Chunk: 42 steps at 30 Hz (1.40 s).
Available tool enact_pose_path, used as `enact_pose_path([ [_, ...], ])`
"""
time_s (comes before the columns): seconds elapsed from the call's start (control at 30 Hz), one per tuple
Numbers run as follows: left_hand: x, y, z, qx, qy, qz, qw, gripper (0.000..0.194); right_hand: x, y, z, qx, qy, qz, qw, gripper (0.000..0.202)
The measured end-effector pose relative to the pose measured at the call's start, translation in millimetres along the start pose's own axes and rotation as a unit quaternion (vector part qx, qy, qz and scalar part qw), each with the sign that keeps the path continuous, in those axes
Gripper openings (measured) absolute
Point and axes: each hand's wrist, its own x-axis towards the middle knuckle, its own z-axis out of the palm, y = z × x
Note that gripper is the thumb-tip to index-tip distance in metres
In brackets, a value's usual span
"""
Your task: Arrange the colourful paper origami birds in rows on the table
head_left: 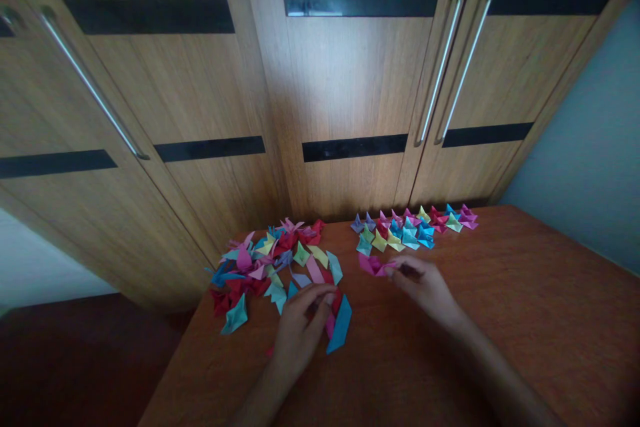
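Observation:
My right hand (pixel 425 287) pinches one end of a magenta folded paper boat (pixel 374 265), just in front of rows of small paper boats (pixel 410 235) in several colours. Over the near right side of a loose pile of folded paper pieces (pixel 285 240) is my left hand (pixel 303 323), its thumb and fingers closed together. What those fingers hold, if anything, is hidden. Close beside them lie a blue folded strip (pixel 341 325) and partly covered red and pink pieces. A teal folded piece (pixel 235 315) rests at the pile's near left edge.
The brown wooden table (pixel 525 293) stands against a wooden wardrobe (pixel 360 80) with long metal handles (pixel 440 67). A bluish wall (pixel 585 120) rises at the right. Past the table's left edge, the dark floor (pixel 90 353) shows.

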Motion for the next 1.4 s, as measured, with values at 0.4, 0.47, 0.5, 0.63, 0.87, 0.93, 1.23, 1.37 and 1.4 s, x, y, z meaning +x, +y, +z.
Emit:
enact_pose_path([
  [0.4,-1.6,-0.8,-1.5,-0.005,-0.004,0.01,1.0,0.021,6.8,106.4,-118.9,-0.395,0.243,0.27,0.844,0.04],
  [0.47,-1.8,-1.4,-1.4,-0.005,-0.007,0.01,1.0,0.021,9.7,112.1,-118.5,-0.427,0.205,0.303,0.826,0.043],
  [0.5,-1.8,-1.7,-1.4,-0.005,-0.008,0.01,1.0,0.02,11.7,113.6,-117.4,-0.44,0.188,0.317,0.819,0.045],
  [0.63,-1.7,-3.1,-2.3,-0.008,-0.01,0.007,1.0,0.02,19.7,115.7,-112.1,-0.468,0.137,0.341,0.804,0.049],
  [0.87,-1.0,-4.2,-2.8,0.002,-0.018,0.002,1.0,0.02,25.3,113.7,-105.6,-0.476,0.115,0.346,0.8,0.048],
  [0.93,-0.9,-3.3,-2.8,0.007,-0.018,0.001,1.0,0.02,26.3,112.9,-105.0,-0.478,0.11,0.348,0.799,0.049],
  [1.23,-0.8,-2.0,-4.2,0.008,-0.014,0.002,1.0,0.02,26.3,113.1,-105.2,-0.475,0.117,0.333,0.806,0.049],
  [1.37,-0.4,-3.0,-4.1,0.009,-0.013,0.002,1.0,0.02,26.9,112.5,-105.2,-0.469,0.112,0.336,0.809,0.052],
  [1.4,-0.4,-3.0,-4.2,0.011,-0.013,0.003,1.0,0.02,27.0,112.2,-105.1,-0.469,0.112,0.336,0.809,0.052],
])
